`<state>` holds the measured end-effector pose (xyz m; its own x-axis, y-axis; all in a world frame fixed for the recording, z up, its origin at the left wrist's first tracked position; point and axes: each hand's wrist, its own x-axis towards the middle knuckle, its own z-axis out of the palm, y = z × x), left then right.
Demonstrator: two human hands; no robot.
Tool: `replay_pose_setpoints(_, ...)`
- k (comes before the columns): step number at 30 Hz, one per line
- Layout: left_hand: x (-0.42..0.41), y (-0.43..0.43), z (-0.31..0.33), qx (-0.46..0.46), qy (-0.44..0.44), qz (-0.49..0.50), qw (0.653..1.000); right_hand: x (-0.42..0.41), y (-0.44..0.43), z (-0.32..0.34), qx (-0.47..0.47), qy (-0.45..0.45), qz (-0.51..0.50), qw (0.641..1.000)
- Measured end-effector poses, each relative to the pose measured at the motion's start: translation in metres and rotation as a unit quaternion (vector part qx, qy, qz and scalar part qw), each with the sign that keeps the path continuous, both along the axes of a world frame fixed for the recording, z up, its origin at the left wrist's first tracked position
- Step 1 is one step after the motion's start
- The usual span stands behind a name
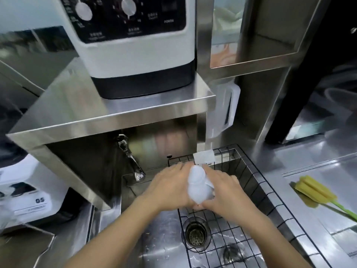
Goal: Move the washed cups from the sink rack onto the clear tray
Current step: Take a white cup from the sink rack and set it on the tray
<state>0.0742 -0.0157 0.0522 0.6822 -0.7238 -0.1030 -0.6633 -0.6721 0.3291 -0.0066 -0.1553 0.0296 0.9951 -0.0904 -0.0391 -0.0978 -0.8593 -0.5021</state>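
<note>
The head camera looked down into a steel sink [158, 246]. Both hands were over it, close together. The left hand [170, 187] and the right hand [225, 192] held a stack of cloudy white plastic cups [198, 185] between them. The left hand curled round the left side of the stack. The right hand curled round the right side and under the bottom. The stack was tilted, with its narrow end pointing far and up. The picture was blurry there, so how many cups were in the stack could not be told.

The cups were up in the air, just above the black wire sink rack [251, 190]. The rack sat in the right part of the sink. Its far edge had a small white cloth [203, 156] hung over it. Near the hands, low in the sink, was a round drain [195, 234] seen through the wires. A shiny tap [130, 157] stuck out on the left, under a steel shelf [108, 111]. On that shelf stood a white and black machine [135, 45] with round knobs.

On the right, on the steel counter [309, 161], lay a yellow sponge brush [314, 191] with a green handle. It was well apart from the hands.
</note>
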Motion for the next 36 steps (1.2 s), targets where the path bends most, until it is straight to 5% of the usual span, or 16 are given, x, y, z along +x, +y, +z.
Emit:
replay_pose_setpoints(18,-0.054,0.305,0.165,-0.099,-0.041,0.101,0.989,0.001,0.262,0.157,-0.027,-0.144,0.220,0.964)
replay_pose_setpoints(28,-0.013,0.490,0.164,-0.133,-0.057,0.171,0.975,0.057,0.453,0.147,-0.057,-0.226,0.221,0.947)
replay_pose_setpoints(36,0.035,0.545,0.127,-0.066,0.036,0.138,0.988,0.081,0.517,0.116,-0.094,-0.116,0.182,0.972)
